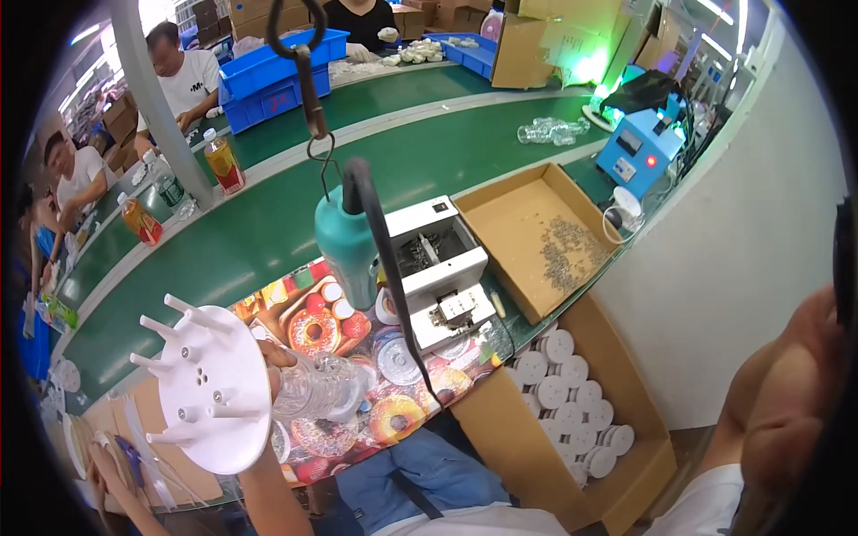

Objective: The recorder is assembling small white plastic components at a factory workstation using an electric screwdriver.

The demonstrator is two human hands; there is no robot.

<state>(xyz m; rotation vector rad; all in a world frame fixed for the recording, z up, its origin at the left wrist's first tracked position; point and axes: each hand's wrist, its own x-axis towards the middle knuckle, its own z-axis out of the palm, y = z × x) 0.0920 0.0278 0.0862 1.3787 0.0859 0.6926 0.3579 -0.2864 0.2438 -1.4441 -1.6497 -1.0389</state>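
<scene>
My left hand (276, 357) grips a white round plate with several pegs (214, 393), tilted up with its pegged face outward. A clear plastic ribbed part (326, 386) sits against its back, and most of my fingers are hidden behind the plate. My right hand (786, 406) is raised close to the camera at the right rim, near a dark edge; its fingertips are cut off. A teal electric screwdriver (347, 241) hangs from a hook and black cable above the work mat (313, 442). Beyond it stands a white screw feeder (438, 268) with screws inside.
A shallow cardboard tray (509, 214) holds loose screws. Below right, a carton (657, 464) contains several white round parts. A blue power box (639, 152) and clear plastic pieces (554, 132) lie on the green conveyor (407, 116). Bottles, blue crates (277, 103) and co-workers line the far side.
</scene>
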